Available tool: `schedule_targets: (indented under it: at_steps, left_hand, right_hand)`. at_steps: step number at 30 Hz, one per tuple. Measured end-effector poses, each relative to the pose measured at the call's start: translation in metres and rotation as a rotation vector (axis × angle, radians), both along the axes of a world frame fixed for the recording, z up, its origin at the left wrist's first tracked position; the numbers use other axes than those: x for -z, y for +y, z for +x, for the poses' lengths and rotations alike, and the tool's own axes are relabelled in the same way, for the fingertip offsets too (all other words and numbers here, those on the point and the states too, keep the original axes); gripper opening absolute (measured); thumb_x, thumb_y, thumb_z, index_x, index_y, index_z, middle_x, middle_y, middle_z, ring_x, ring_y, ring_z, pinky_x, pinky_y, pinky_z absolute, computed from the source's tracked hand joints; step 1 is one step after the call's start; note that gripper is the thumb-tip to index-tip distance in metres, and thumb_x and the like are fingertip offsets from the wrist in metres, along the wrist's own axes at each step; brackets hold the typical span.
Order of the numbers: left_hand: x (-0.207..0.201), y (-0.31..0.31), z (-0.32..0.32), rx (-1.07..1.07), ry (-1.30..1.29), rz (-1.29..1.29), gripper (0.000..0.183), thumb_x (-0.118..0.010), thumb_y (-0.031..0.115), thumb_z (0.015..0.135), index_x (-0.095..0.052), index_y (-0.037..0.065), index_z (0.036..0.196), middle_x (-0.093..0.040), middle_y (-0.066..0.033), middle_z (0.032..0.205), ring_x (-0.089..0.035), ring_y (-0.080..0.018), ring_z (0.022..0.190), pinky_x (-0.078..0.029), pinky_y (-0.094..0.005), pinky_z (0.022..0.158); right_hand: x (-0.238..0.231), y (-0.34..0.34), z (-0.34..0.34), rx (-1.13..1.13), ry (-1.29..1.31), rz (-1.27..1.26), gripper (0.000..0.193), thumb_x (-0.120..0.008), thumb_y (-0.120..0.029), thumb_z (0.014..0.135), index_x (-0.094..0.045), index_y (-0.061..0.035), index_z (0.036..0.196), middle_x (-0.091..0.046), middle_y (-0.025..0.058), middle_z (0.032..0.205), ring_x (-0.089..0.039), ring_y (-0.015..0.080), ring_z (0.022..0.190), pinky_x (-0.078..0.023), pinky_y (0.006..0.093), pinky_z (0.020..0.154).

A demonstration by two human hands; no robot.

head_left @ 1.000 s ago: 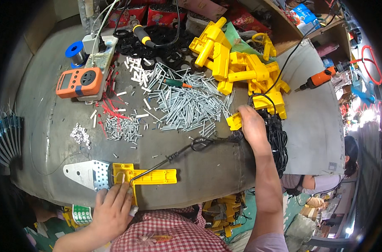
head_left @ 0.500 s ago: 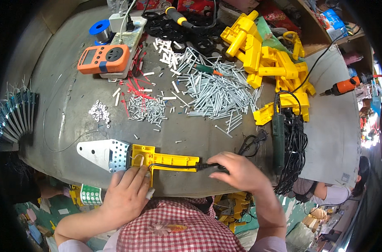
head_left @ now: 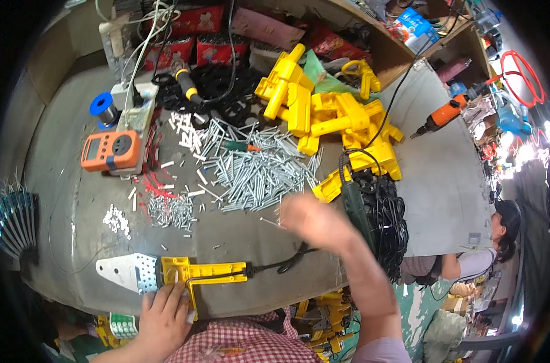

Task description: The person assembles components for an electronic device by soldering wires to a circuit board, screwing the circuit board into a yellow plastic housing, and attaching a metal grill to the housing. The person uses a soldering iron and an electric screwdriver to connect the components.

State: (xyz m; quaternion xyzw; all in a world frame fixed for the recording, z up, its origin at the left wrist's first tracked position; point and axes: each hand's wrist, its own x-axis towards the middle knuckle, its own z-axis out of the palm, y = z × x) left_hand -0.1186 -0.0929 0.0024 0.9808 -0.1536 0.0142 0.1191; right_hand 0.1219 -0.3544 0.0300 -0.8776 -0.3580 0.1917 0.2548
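Observation:
A yellow plastic housing half (head_left: 217, 272) with a straight handle lies at the table's front edge. From its left end sticks a flat pointed metal plate (head_left: 118, 273) with a perforated section (head_left: 146, 273). A black cord (head_left: 275, 264) runs along the handle and out at its right end. My left hand (head_left: 164, 314) holds the housing near the metal plate, fingers on top, thumb hidden. My right hand (head_left: 316, 222), smeared by motion, is over the table beside the lower right of the long screw pile (head_left: 256, 175); whether it holds anything does not show.
Several yellow housings (head_left: 347, 115) are heaped at the back right, beside coiled black cords (head_left: 375, 212). An orange meter (head_left: 110, 151) and solder spool (head_left: 104, 107) stand back left. Short screws (head_left: 171, 210) and white rings (head_left: 115, 221) lie ahead. An orange screwdriver (head_left: 444, 115) hangs right.
My right hand has left the cord at the handle's end and moved forward toward the screws. The left hand stays on the housing. The whole view has shifted.

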Motion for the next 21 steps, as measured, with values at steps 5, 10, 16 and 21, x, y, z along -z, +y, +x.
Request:
schedule_targets:
  at_steps: [5,10,16,21]
  left_hand:
    - [0.006,-0.002,-0.002,0.056,-0.087,0.041,0.051,-0.069,0.018,0.056,-0.057,-0.002,0.101,-0.053,-0.0159,0.117,-0.051,-0.0305,0.104,-0.038,-0.0447,0.079]
    - [0.003,-0.001,-0.007,0.048,0.011,0.041,0.046,-0.066,0.020,0.063,-0.057,-0.001,0.103,-0.052,-0.0151,0.119,-0.050,-0.0282,0.107,-0.038,-0.0433,0.082]
    - [-0.001,0.004,-0.003,0.046,0.089,0.030,0.045,-0.062,0.022,0.068,-0.057,-0.003,0.105,-0.051,-0.0164,0.122,-0.047,-0.0280,0.111,-0.037,-0.0411,0.085]
    - [-0.001,0.003,0.001,0.060,0.086,-0.005,0.058,-0.070,0.026,0.057,-0.056,-0.002,0.106,-0.047,-0.0171,0.128,-0.046,-0.0305,0.113,-0.037,-0.0447,0.085]
  right_hand:
    - [-0.023,-0.057,0.153,0.678,-1.105,-0.249,0.021,-0.058,-0.018,0.082,-0.062,-0.0027,0.096,-0.059,0.0132,0.099,-0.052,0.0332,0.099,-0.043,0.0422,0.085]
    - [-0.009,-0.047,0.196,0.957,-0.677,-0.591,0.044,-0.067,-0.026,0.076,-0.056,-0.0051,0.113,-0.055,0.0121,0.115,-0.048,0.0310,0.111,-0.038,0.0510,0.093]
    - [-0.047,0.003,0.073,0.101,-1.018,0.046,0.044,-0.063,-0.005,0.071,-0.055,-0.0087,0.114,-0.050,0.0119,0.126,-0.041,0.0333,0.122,-0.031,0.0468,0.104]
    - [0.021,0.042,-0.022,-0.259,-0.642,-0.195,0.039,-0.045,-0.009,0.085,-0.054,-0.0224,0.120,-0.037,0.0112,0.138,-0.024,0.0311,0.135,-0.025,0.0440,0.109]
